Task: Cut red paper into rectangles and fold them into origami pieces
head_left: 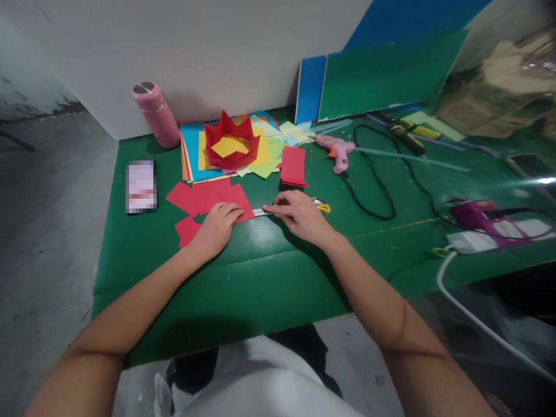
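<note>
My left hand (218, 230) lies on red paper (242, 202), its slightly bent fingers pressing near the sheet's right edge. From under that edge a narrow whitish strip (259, 212), perhaps a ruler, runs to the right. My right hand (302, 217) has its thumb and fingers closed on the strip's right end. A yellow utility knife (321, 205) shows partly behind the right hand; the rest of it is hidden. Beyond this hand sits a small stack of red rectangles (293, 165). More red pieces (186, 231) lie left of and behind my left hand.
A red folded paper ring (252, 157) with points stands on coloured sheets (189, 156). Pink bottle (158, 119) and blurred-out packet (141, 188) stand left. On the right are a pink glue gun (336, 150), black cord (386, 215), pliers (408, 136) and a power strip (471, 242).
</note>
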`<state>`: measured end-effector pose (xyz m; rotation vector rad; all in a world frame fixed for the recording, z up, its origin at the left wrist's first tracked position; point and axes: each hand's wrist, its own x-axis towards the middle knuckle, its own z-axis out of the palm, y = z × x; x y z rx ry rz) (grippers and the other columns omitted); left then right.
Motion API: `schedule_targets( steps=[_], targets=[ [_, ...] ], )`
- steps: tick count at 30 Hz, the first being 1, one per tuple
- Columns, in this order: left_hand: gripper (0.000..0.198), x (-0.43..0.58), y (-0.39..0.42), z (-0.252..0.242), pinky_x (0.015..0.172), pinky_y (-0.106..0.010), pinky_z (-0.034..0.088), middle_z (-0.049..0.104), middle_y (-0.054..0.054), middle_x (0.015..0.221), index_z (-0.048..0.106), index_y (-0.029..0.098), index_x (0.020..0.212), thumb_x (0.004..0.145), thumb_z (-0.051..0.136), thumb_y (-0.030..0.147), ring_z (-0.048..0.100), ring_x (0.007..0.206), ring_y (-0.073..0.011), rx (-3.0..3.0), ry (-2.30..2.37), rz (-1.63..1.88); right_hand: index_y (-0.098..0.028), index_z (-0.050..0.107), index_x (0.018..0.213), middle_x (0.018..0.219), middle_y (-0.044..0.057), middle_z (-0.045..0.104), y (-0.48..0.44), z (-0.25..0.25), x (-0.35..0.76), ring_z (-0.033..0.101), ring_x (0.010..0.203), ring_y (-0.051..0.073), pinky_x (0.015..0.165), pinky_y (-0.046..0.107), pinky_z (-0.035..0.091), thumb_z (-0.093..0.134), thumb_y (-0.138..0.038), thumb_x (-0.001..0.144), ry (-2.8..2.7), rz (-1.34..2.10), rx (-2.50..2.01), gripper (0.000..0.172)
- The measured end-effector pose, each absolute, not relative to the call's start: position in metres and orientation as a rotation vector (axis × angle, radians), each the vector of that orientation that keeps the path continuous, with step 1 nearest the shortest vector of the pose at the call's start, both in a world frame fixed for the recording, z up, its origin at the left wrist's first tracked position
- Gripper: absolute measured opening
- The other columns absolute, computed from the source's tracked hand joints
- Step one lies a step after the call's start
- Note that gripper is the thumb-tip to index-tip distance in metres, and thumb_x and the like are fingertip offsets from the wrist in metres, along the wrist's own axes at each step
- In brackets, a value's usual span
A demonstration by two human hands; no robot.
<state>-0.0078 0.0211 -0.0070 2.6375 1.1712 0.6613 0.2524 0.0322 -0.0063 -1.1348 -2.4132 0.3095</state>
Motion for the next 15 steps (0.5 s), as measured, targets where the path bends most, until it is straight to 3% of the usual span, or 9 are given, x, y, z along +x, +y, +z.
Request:
schedule_targets(
  steps=[4, 15],
  targets=[
    [0.034, -0.015, 0.025, -0.003, 0.095, -0.042, 0.049, 0.067, -0.012, 0.114, 0.064, 0.012, 0.112, 0.094, 0.036, 0.006, 0.060, 0.104, -0.0221, 2.633, 1.066, 0.654, -0.031, 0.071, 0.112, 0.096, 0.009, 0.060, 0.034, -0.006, 0.254, 0.051, 0.089, 0.022, 0.078, 0.039, 0.041, 0.043, -0.017, 0.095, -2.434, 0.309, -1.090, 0.036],
    [0.039, -0.021, 0.025, 0.000, 0.097, -0.046, 0.050, 0.068, -0.009, 0.119, 0.065, 0.017, 0.116, 0.092, 0.037, 0.006, 0.062, 0.111, -0.0219, 2.552, 1.116, 0.561, -0.032, 0.070, 0.114, 0.096, 0.008, 0.059, 0.042, -0.005, 0.259, 0.051, 0.088, 0.021, 0.079, 0.038, 0.044, 0.042, -0.025, 0.097, -2.483, 0.371, -1.019, 0.034]
  ],
)
